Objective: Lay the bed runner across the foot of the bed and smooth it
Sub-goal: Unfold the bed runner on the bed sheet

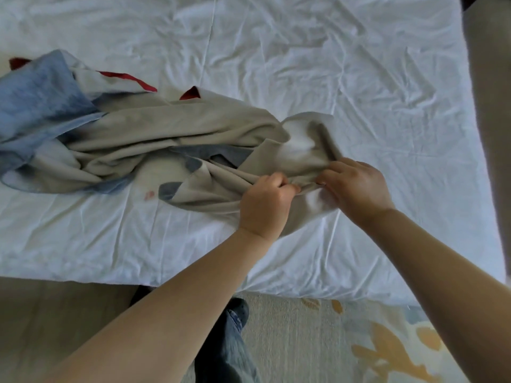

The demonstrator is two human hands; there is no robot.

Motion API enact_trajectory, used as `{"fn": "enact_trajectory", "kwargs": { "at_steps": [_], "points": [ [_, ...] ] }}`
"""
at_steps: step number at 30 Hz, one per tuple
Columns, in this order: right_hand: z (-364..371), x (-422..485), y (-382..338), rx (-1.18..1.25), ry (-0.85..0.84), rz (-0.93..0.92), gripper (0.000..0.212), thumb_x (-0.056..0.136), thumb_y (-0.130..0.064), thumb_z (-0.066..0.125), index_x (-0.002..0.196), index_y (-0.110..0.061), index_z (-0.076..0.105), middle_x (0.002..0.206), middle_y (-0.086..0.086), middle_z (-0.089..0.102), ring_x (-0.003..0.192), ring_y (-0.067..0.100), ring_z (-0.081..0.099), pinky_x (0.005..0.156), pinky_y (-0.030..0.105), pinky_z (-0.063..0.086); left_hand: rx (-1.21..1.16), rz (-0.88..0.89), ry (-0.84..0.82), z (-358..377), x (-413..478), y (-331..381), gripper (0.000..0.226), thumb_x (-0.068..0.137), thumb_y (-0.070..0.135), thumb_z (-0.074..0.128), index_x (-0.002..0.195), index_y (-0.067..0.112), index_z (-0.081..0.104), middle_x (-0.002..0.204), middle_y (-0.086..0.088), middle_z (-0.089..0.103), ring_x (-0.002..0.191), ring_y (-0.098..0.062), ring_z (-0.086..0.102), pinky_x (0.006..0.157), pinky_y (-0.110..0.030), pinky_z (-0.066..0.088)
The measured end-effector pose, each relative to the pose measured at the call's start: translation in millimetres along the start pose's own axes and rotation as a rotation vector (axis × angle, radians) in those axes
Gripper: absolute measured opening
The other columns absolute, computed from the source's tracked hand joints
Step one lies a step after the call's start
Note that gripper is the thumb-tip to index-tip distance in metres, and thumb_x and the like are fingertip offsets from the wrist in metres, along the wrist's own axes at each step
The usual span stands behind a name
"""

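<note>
The bed runner [154, 134], beige with blue and red patches, lies crumpled in a long heap across the near part of the white bed [331, 78], from the left edge to the middle. My left hand [265, 205] is closed on a bunched fold at the runner's right end. My right hand [356, 186] pinches the same edge just to the right, the two hands nearly touching. The cloth under my hands is gathered and wrinkled.
The bed's foot edge [193, 280] runs across below my forearms. Beyond it lie a patterned carpet [373, 341] with orange shapes and plain brown floor [55, 313] at left. My dark shoe and jeans leg [235, 322] stand by the bed. Brown floor strip [489, 106] at right.
</note>
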State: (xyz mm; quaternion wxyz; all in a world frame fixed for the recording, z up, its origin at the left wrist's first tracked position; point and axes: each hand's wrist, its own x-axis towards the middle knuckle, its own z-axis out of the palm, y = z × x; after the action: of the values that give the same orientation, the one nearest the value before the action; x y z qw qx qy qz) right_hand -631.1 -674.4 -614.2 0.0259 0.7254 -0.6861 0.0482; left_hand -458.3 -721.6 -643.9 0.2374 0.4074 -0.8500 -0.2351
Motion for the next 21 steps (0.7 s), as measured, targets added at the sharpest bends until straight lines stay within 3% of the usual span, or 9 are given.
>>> {"fn": "enact_trajectory", "kwargs": {
  "at_steps": [3, 8, 12, 16, 21],
  "points": [
    [-7.2, -17.5, 16.7, -0.024, 0.012, 0.035, 0.019, 0.058, 0.003, 0.083, 0.067, -0.008, 0.070, 0.062, 0.008, 0.062, 0.058, 0.028, 0.061, 0.049, 0.028, 0.043, 0.000, 0.013, -0.055, 9.2, 2.4, 21.2, 0.009, 0.082, 0.009, 0.068, 0.078, 0.007, 0.075, 0.071, -0.013, 0.064, 0.062, -0.031, 0.059, 0.047, -0.036, 0.049],
    [-6.2, -33.1, 15.7, -0.038, 0.020, 0.064, 0.017, 0.061, 0.003, 0.081, 0.069, -0.008, 0.070, 0.064, 0.008, 0.062, 0.061, 0.029, 0.062, 0.050, 0.027, 0.041, 0.050, -0.019, -0.212, 13.7, -0.1, 29.0, 0.019, 0.091, 0.019, 0.054, 0.096, 0.012, 0.072, 0.095, -0.011, 0.062, 0.086, -0.032, 0.056, 0.067, -0.044, 0.049],
    [-1.3, -26.3, -10.3, -0.021, -0.011, 0.074, 0.019, 0.062, 0.000, 0.078, 0.077, -0.008, 0.070, 0.072, 0.008, 0.065, 0.067, 0.031, 0.063, 0.053, 0.033, 0.048, 0.095, 0.056, -0.142, -1.4, -18.0, 8.0, 0.012, 0.080, 0.011, 0.068, 0.090, 0.009, 0.073, 0.084, -0.010, 0.063, 0.073, -0.031, 0.060, 0.058, -0.040, 0.052],
    [-0.6, -16.3, -42.3, 0.009, -0.006, -0.022, 0.036, 0.065, -0.009, 0.074, 0.101, -0.012, 0.070, 0.091, 0.006, 0.067, 0.083, 0.029, 0.064, 0.068, 0.038, 0.052, 0.136, 0.080, -0.157, -17.0, -37.7, -20.3, 0.046, 0.065, 0.021, 0.082, 0.107, 0.011, 0.067, 0.101, -0.011, 0.063, 0.086, -0.030, 0.061, 0.072, -0.041, 0.054],
    [10.5, -6.5, -86.2, 0.010, -0.106, -0.198, 0.059, 0.066, -0.028, 0.080, 0.120, -0.015, 0.063, 0.114, 0.004, 0.065, 0.105, 0.024, 0.062, 0.086, 0.037, 0.048, 0.224, -0.005, -0.147, -35.3, -58.1, -57.0, 0.053, 0.067, 0.036, 0.079, 0.112, 0.013, 0.062, 0.104, -0.010, 0.061, 0.090, -0.027, 0.059, 0.077, -0.038, 0.049]
  ]
}}
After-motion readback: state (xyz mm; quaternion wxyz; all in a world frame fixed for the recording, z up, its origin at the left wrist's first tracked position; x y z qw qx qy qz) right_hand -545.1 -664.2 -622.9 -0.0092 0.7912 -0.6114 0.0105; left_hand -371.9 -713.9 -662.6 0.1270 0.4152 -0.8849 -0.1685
